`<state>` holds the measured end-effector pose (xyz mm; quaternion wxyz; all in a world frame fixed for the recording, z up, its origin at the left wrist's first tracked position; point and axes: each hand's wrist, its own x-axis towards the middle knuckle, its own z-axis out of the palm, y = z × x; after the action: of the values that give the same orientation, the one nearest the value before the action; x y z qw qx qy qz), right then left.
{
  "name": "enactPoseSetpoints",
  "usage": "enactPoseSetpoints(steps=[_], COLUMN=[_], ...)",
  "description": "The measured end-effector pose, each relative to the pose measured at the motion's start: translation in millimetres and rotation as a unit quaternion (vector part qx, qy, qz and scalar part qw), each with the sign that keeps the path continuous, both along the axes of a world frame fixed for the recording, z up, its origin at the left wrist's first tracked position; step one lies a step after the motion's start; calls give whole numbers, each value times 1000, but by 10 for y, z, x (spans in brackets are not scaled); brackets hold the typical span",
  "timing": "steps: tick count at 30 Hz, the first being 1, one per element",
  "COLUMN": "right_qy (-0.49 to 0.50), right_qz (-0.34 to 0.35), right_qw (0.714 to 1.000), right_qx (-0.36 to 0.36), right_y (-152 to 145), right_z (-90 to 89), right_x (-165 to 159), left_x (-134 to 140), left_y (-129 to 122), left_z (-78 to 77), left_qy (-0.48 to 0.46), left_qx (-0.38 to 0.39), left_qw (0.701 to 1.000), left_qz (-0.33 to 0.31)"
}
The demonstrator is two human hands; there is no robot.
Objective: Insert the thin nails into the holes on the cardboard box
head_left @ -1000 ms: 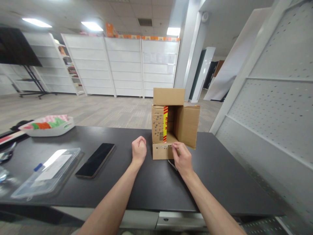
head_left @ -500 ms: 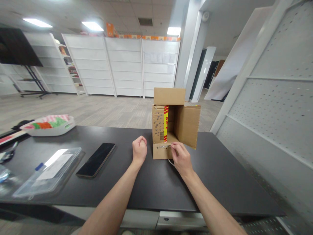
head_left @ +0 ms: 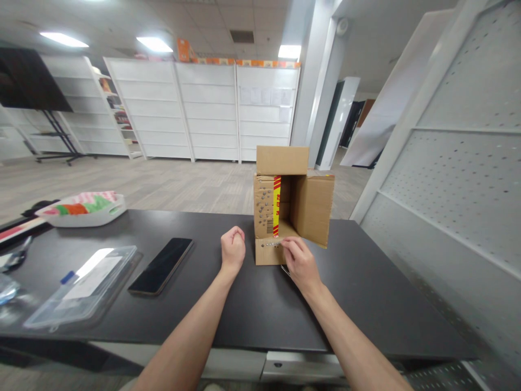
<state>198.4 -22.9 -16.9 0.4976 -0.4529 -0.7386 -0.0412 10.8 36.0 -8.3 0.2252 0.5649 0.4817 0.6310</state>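
Note:
An open cardboard box (head_left: 315, 212) stands on the black table, its opening facing me. Small round grey dots cover its left flap (head_left: 264, 203), beside a yellow and red tape strip (head_left: 277, 206). Along the lower flap (head_left: 266, 256) runs a row of small shiny pieces. My right hand (head_left: 301, 263) pinches at this flap, near the right end of the row; whatever is between its fingertips is too small to name. Below that hand, a thin metallic edge (head_left: 286, 270) pokes out, mostly hidden. My left hand (head_left: 233, 250) is a closed fist left of the box, its inside hidden.
A black phone (head_left: 161, 266) lies left of my left arm. Beyond it are a clear plastic case (head_left: 83, 290) and a white basket (head_left: 87, 218) with colourful cloth. The table (head_left: 366, 293) ends near a white perforated panel (head_left: 459, 163) on the right.
My right hand's fingertips have shifted very slightly left along the lower flap. My left fist and the box keep their places.

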Motion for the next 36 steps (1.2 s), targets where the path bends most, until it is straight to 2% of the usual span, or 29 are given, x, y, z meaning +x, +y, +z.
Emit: enactPoseSetpoints(steps=[25,36], right_qy=[-15,-34], right_qz=[-44,-74], right_qw=[999,996], right_qx=[11,-26], right_y=[-5,20], right_z=[-40,-75], right_x=[4,16], left_x=[-1,1], left_y=[7,2], left_z=[-18,-15], left_qy=[-12,-7], left_qx=[-10,-9], left_qw=[1000,1000], left_qz=[-6,-4])
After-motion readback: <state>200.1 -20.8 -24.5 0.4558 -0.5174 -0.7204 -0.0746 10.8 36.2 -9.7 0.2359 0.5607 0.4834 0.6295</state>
